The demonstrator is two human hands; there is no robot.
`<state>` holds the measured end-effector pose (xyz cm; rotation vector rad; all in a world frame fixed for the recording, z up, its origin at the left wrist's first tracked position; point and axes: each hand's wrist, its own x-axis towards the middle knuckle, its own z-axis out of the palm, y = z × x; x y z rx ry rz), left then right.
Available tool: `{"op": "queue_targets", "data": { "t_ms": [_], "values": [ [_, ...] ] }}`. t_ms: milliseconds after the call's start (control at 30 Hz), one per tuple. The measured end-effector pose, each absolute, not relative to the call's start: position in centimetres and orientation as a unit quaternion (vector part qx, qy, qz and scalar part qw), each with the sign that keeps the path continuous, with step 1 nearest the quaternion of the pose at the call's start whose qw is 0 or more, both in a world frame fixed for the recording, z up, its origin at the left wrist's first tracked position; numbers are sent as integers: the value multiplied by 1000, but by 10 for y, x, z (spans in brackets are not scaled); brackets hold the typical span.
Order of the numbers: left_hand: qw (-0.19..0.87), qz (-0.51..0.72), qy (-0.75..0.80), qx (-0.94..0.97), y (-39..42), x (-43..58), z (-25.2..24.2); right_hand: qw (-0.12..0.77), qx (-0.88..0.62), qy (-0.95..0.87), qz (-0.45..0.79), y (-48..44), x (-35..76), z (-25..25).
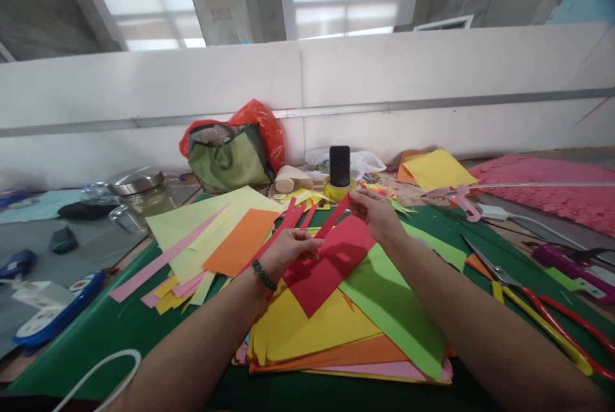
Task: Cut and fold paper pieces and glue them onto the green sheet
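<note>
Red paper strip (333, 217), narrow and straight, is pinched by the grip of left hand (291, 250) and right hand (377, 212) above the tabletop (115, 329), well in front of its far edge.

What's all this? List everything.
Held strip: one, red, between the hands
Sheet: one, red, under the hands
Other strips: several, red, centre
Paper stack: one, multicoloured, centre
Loose papers: several, yellow, orange, pink, left
Scissors: one, red-handled, right
Glue gun: one, pink, right
Phone: one, black, back centre
Tape roll: one, yellow, back centre
Bags: two, green, red, back left
Jar: one, clear, left
Power strip: one, blue-white, left
Left hand: one, on held strip
Right hand: one, on held strip
</note>
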<state>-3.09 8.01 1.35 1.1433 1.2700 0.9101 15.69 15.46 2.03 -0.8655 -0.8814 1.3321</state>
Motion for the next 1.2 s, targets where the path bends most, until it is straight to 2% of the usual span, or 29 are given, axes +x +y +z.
{"op": "queue_targets", "data": {
  "t_ms": [433,600,800,1000,1200],
  "values": [
    [590,359,523,499,78,-29,14,641,-376,-451,494,140,151,30],
    [594,344,517,512,79,-32,12,633,-379,-449,504,143,153,30],
    [632,318,465,532,75,-29,16,577,-374,-468,555,143,151,27],
    [660,406,394,494,73,-23,12,493,-352,-534,590,127,139,23],
    [638,440,411,480,77,-24,8,451,-359,-575,580,119,133,21]
  ]
}}
